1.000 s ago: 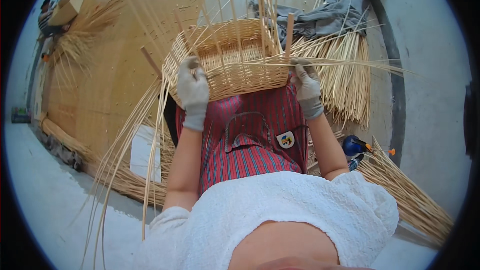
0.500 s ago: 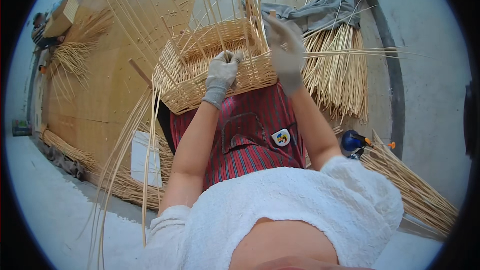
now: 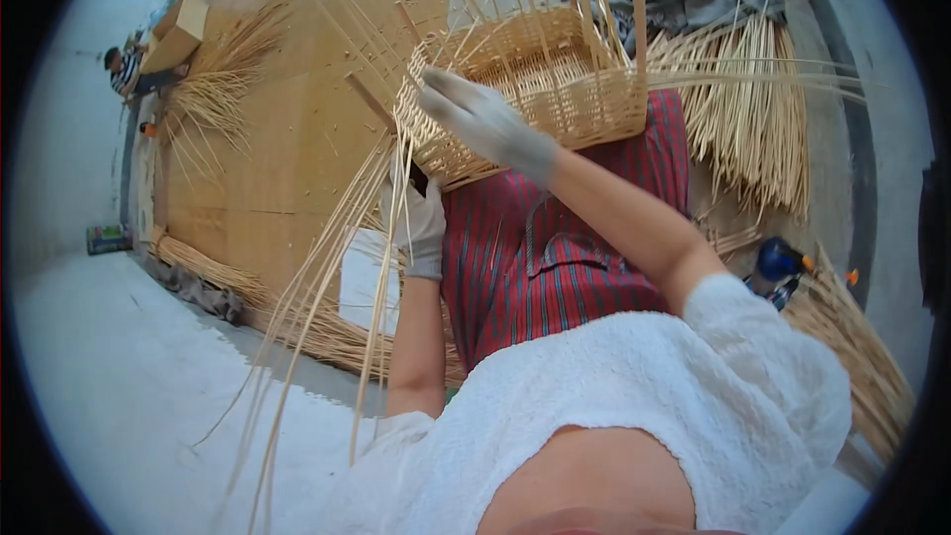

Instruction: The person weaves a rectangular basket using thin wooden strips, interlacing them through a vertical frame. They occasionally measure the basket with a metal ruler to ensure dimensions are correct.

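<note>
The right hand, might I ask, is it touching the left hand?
Apart: in the head view, part of the basket shows between the right hand and left hand.

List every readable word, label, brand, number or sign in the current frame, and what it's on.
No readable text.
Small multicoloured box, far left: too small and blurred to tell whether it carries print.
White sheet: no legible marks; partly covered by strands.
Wicker basket, red striped cloth: no lettering seen.
</note>
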`<state>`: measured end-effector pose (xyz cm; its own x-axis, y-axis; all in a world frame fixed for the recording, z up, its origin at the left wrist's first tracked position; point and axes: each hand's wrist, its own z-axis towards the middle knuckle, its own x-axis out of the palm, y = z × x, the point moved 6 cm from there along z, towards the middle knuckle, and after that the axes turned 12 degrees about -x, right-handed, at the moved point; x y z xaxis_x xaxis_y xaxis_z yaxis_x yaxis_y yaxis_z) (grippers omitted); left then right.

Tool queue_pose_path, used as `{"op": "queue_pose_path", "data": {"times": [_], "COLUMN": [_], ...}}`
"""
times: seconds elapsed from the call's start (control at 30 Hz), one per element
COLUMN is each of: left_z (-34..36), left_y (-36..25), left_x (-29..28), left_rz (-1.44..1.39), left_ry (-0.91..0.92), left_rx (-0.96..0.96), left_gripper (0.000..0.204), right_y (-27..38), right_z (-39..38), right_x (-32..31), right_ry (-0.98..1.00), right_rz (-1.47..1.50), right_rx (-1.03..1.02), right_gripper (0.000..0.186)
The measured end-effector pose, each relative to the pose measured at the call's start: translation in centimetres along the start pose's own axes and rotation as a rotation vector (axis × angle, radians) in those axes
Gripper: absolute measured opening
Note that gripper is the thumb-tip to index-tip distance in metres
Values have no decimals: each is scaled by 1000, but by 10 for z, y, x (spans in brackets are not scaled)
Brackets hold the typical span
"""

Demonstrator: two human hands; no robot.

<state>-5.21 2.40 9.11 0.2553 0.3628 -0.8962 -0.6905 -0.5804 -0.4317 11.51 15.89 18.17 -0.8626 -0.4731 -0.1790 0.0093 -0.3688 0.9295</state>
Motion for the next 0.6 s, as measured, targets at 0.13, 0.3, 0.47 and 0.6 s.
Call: {"op": "queue_pose_path", "data": {"times": [0.13, 0.3, 0.47, 0.6], "left_z": [25, 44, 45, 42], "left_y": [-25, 30, 21, 21], "left_x": [2, 32, 30, 27], "left_rz": [-153, -365, -254, -295], "left_ry": [38, 282, 177, 291], "left_rx": [344, 218, 270, 117], "left_gripper": [59, 72, 71, 69], "right_y": [-104, -90, -55, -8], "right_z": [73, 58, 58, 67], "right_x": [31, 55, 56, 47], "right_ry": [-217, -384, -585, -254], "right_rz": [21, 40, 262, 111], "right_rx": [434, 671, 130, 111], "right_gripper": [138, 142, 89, 59]}}
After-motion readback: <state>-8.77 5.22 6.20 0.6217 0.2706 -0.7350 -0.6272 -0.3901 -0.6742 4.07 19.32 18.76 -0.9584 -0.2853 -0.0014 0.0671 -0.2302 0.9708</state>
